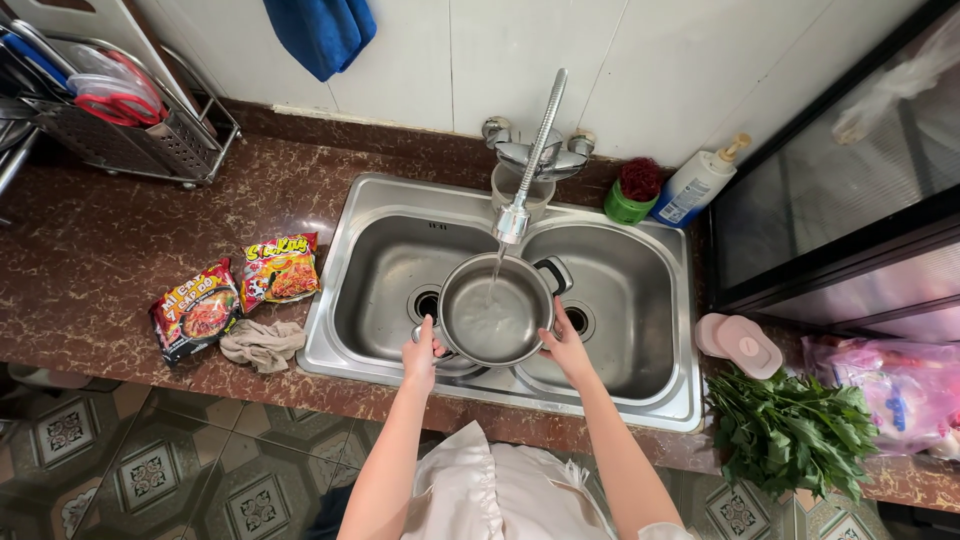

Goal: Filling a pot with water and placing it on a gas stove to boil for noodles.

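Countertop (120, 240) of mottled brown stone carries a double-bowl steel sink (660, 300). Over the divider between the bowls sits a steel saucepan (497, 312), held under the tap (515, 215), whose thin stream falls into it. Left hand (422, 357) grips the near-left rim, fingers curled around it; right hand (566, 345) clasps the right rim, fingers pressed together. Two instant-noodle packets (240, 290) lie left of the sink, a crumpled rag (262, 343) just beside them.
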